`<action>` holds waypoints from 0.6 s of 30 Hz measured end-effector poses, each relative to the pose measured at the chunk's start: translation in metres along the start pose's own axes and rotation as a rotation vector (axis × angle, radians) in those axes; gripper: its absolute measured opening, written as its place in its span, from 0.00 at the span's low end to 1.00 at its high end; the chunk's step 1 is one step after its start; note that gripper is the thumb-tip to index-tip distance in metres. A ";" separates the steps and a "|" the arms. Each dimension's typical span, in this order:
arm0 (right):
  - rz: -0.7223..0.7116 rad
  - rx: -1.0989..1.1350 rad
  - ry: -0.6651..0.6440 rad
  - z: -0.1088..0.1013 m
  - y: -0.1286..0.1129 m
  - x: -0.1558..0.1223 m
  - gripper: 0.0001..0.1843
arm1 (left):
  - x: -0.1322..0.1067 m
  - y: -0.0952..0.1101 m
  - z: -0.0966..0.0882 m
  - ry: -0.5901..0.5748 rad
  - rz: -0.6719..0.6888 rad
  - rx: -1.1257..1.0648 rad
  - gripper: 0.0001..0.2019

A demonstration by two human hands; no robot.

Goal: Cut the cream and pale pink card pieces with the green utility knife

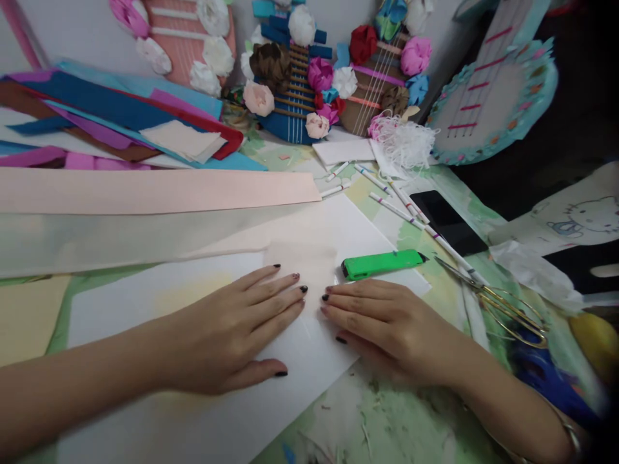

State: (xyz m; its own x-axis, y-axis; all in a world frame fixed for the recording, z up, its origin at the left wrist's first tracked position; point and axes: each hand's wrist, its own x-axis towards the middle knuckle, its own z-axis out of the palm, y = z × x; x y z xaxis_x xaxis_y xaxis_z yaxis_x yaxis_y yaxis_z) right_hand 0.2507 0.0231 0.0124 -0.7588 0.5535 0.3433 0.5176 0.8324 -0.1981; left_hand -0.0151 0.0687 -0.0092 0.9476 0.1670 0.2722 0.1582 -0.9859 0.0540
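My left hand (236,328) lies flat on a white sheet of paper (193,412), fingers stretched out toward the right. My right hand (387,322) lies flat beside it, fingers pointing left, fingertips nearly meeting those of the left hand. Both press a thin pale tissue strip (300,258) against the white sheet. A green utility knife (382,263) rests just beyond my right hand. Neither hand holds anything.
Long pale pink paper strips (159,191) and coloured crepe sheets (111,116) lie at the left. Several marker pens (396,203), a black phone (447,222) and gold scissors (507,309) sit at the right. Paper-flower guitar models (300,84) stand at the back.
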 end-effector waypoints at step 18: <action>0.003 -0.006 -0.121 -0.003 0.003 -0.002 0.17 | 0.001 -0.017 -0.008 -0.246 0.039 -0.254 0.39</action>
State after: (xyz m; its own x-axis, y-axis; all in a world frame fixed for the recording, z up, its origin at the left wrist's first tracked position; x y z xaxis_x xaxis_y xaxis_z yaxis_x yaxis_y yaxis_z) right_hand 0.2547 0.0246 0.0136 -0.7992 0.5558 0.2288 0.5222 0.8306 -0.1937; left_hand -0.0194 0.0859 -0.0023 0.9949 0.0918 0.0406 0.0759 -0.9527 0.2941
